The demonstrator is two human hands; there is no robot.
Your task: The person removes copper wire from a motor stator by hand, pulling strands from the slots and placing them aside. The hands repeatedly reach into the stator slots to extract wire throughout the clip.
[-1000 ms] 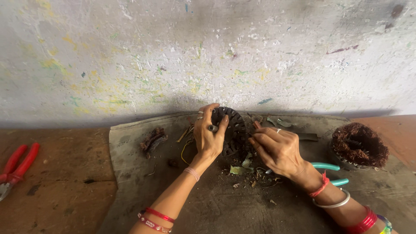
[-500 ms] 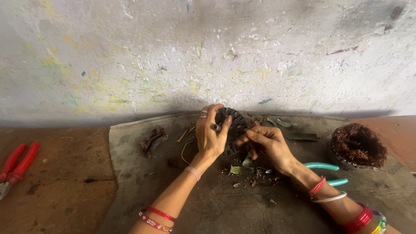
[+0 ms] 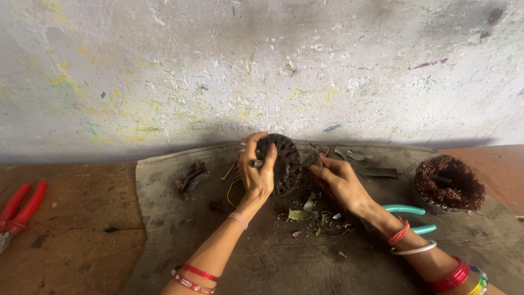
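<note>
Head view: grey mat on reddish floor below paint-flecked wall

Dark metal, copper, red and teal

We see a dark grey slotted core at our fingers, a copper-brown coil and teal-handled pliers right of them, red-handled pliers far left.

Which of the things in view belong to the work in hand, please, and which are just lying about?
In hand:
- left hand gripping the dark slotted metal core
- right hand picking at its edge
- scraps beneath it on the grey mat

Lying about:
- copper-wound coil
- teal-handled pliers
- red-handled pliers
- small wire bundle
</note>
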